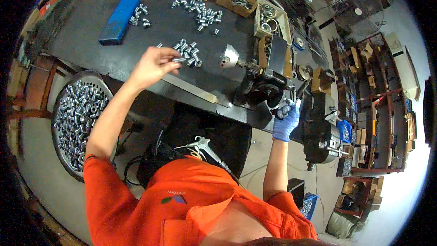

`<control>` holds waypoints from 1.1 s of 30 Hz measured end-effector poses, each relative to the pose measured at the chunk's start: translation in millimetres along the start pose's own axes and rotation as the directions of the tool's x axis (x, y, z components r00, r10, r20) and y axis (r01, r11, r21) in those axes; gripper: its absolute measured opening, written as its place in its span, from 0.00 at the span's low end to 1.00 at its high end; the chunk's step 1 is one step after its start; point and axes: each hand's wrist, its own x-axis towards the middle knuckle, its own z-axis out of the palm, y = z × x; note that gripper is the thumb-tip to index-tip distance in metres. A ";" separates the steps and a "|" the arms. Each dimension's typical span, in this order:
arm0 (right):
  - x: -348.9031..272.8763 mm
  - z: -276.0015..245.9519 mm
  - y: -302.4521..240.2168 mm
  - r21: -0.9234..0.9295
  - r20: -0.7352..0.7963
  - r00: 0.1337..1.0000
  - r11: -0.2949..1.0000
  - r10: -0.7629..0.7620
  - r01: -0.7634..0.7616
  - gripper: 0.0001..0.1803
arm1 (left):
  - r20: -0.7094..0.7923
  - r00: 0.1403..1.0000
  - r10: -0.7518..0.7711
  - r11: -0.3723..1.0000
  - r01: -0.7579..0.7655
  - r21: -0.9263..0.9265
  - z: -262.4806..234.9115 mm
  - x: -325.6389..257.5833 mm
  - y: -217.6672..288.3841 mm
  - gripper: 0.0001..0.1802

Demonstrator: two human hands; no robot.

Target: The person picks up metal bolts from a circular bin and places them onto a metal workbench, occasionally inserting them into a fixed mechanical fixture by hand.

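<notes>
My left hand [152, 66], bare, reaches over the dark workbench [91, 27] and pinches a small silver metal sleeve [179, 59] at the edge of a little cluster of the same parts [189, 51]. My right hand [286, 119], in a blue glove, is closed around a dark lever on the small lathe-like machine [268, 79]. The machine's shiny chuck [229, 57] faces the cluster of parts.
A blue flat box [119, 19] and more silver parts [200, 11] lie farther back on the bench. A round basin full of metal sleeves [77, 118] stands at my left. An air gun [200, 145] hangs below the bench. Shelving [378, 109] fills the right.
</notes>
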 end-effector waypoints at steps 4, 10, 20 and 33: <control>7.8 -4.9 -1.0 0.067 0.071 0.994 0.994 0.077 -0.081 0.22 | 0.126 0.991 0.036 0.928 0.014 -0.373 25.5 21.4 36.3 0.11; 3.0 1.1 -1.0 0.018 0.018 0.999 0.999 0.045 -0.045 0.21 | 0.067 0.995 0.072 0.886 -0.033 -0.462 51.1 44.0 35.4 0.11; -23.4 23.8 -44.0 -0.045 0.056 0.998 0.998 -0.030 0.032 0.24 | 0.152 0.973 0.173 0.936 -0.115 -0.332 43.5 52.7 33.3 0.13; 98.4 60.3 -31.8 -0.100 0.081 0.995 0.993 -0.054 0.062 0.19 | 0.108 0.991 0.083 0.916 -0.033 -0.399 47.6 49.2 32.0 0.11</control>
